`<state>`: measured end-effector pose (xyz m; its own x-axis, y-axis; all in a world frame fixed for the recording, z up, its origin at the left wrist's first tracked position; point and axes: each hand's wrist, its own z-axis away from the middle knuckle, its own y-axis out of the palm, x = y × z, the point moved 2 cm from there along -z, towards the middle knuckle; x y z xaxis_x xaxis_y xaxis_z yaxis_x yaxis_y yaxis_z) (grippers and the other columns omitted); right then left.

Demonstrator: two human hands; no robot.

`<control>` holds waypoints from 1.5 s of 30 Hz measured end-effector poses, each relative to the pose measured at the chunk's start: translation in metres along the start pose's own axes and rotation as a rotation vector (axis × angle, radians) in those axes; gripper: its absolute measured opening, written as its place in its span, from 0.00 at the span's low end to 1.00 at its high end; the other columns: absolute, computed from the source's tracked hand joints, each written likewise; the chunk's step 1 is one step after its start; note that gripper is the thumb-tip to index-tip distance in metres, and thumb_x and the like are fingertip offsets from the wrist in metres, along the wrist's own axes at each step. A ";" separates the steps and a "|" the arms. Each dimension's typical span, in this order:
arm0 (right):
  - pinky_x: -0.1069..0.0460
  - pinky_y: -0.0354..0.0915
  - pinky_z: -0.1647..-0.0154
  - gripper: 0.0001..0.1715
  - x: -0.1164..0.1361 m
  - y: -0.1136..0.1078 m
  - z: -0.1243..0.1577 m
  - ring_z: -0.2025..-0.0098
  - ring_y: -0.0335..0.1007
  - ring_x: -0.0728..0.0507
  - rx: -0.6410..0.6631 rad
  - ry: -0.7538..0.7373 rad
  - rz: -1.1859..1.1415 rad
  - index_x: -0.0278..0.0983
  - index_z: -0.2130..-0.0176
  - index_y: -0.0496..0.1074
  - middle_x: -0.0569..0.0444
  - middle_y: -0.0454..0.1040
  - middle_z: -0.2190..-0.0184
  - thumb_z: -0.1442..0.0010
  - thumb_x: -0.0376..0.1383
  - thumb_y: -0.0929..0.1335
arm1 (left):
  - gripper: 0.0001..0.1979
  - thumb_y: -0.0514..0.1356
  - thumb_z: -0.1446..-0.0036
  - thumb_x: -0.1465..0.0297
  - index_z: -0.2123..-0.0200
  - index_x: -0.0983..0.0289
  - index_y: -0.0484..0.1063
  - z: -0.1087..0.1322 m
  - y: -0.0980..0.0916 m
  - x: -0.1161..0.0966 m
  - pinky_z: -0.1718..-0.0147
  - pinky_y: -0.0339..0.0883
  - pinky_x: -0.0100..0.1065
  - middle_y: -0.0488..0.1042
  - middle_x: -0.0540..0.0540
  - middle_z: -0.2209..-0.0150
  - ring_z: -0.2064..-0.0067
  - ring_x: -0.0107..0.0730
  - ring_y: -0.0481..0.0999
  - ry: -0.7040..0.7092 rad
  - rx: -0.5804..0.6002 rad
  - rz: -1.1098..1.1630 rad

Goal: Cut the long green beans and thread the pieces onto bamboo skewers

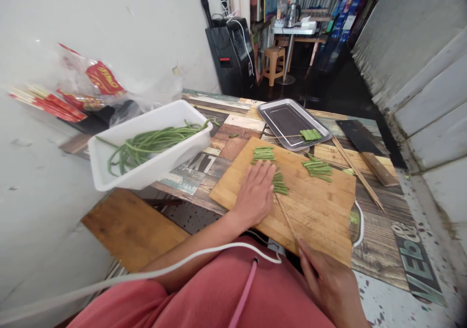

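Observation:
My left hand (256, 189) lies flat, fingers stretched out, over a row of cut green beans (279, 182) on the wooden cutting board (314, 211). With my right hand (324, 274), low at the board's near edge, I grip a wooden skewer (287, 216). Its far end reaches the beans beside my left palm; whether the tip has entered them is hidden. Just beyond my left fingertips lies another cut bean bunch (263, 153). A third bean bunch (317, 167) sits toward the board's far right.
A white tub (182, 157) of long beans stands left. Behind the board, a metal tray (270, 111) holds skewered beans (310, 135). To the right lie loose skewers (359, 174) and a cleaver (368, 150). A white cable (175, 259) crosses in front of me.

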<state>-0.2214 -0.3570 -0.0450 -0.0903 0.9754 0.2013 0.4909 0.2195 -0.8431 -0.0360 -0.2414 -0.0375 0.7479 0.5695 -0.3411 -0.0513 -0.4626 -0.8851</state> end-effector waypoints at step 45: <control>0.56 0.61 0.74 0.16 -0.001 0.001 0.003 0.78 0.69 0.51 0.016 0.007 -0.026 0.30 0.56 0.73 0.53 0.77 0.75 0.35 0.32 0.59 | 0.06 0.56 0.42 0.72 0.67 0.63 0.73 0.009 -0.002 0.002 0.61 0.62 0.40 0.72 0.56 0.65 0.61 0.37 0.69 -0.010 -0.105 0.093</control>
<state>-0.2233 -0.3579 -0.0474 -0.0968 0.9691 0.2269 0.4749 0.2453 -0.8452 -0.0405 -0.2335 -0.0395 0.7367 0.5274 -0.4232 -0.0497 -0.5820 -0.8117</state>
